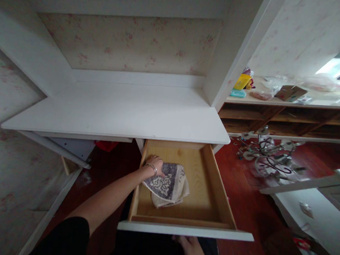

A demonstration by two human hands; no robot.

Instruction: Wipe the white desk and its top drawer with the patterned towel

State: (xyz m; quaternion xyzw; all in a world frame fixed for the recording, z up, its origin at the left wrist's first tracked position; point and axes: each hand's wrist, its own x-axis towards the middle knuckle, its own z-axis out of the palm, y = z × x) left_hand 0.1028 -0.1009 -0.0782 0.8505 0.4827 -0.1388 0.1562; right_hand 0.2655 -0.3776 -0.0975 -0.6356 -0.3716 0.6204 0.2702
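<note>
A wooden drawer (203, 185) is pulled out from under the white desk (124, 112). Inside it, toward the left side, lies a folded grey and beige patterned towel (165, 184). My left hand (155, 166), with a bangle at the wrist, grips the towel's upper left part, thumb on top and the other fingers partly hidden. Just below the white drawer front (185, 231) is my right hand (191, 249), close to its lower edge. The fingers of that hand are mostly hidden, so their grip cannot be made out.
On the red floor at the right lies a metal chandelier (273, 155) with loose parts. Behind it runs a low wooden shelf unit (277, 114) with bags and a cardboard box (290, 93) on top. White furniture (313, 209) stands at the right.
</note>
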